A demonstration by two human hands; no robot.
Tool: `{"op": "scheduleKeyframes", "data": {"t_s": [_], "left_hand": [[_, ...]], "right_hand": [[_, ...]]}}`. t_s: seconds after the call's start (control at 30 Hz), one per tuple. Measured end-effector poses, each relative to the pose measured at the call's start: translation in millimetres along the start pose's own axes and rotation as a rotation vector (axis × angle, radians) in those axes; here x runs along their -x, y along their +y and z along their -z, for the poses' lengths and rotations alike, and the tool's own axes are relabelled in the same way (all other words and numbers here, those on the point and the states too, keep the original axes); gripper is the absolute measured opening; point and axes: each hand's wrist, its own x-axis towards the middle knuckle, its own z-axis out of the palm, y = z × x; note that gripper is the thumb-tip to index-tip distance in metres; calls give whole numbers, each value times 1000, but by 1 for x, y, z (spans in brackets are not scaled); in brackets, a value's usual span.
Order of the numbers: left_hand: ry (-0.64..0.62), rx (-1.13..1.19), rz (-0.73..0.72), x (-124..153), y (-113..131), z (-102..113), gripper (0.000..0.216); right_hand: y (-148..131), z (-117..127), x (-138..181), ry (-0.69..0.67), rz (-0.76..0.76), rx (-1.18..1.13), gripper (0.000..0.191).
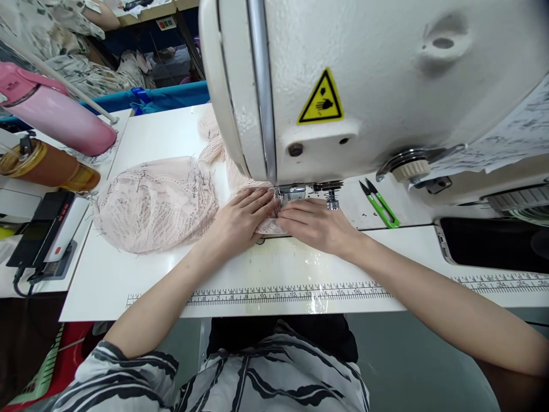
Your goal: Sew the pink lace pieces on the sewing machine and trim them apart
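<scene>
Pale pink lace fabric (271, 226) lies under the needle area of a white sewing machine (377, 68). My left hand (244, 216) rests flat on this lace, fingers stretched toward the presser foot (295, 193). Right of the foot, my right hand (315, 225) has its fingertips drawn together at the edge of the lace; its thumb is hidden. The machine head covers part of the fabric and the needle tip. To the left, a rounded pile of the same lace (156, 209) with dark thread ends spreads on the white table (240, 274).
Green thread snips (381, 204) and a phone (493, 243) lie on the right. A printed ruler (300, 294) runs along the front edge. At left stand a pink bottle (64, 114), an amber cup (47, 166) and a black device (43, 232). Another person (55, 34) sits beyond.
</scene>
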Motion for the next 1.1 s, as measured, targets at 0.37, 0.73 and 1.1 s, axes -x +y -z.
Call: {"op": "scheduleKeyframes", "data": {"t_s": [0.37,0.73,1.1], "left_hand": [[0,-130,6,1,4,-4,52],[-43,-171,46,0,11,-4,49],[-25,-181,77,-3,16,-6,45]], "right_hand": [[7,5,-3,18,24,49,23],[11,14,-1,-6,-10,167,23],[13,16,1,-112,-139,184,26]]}}
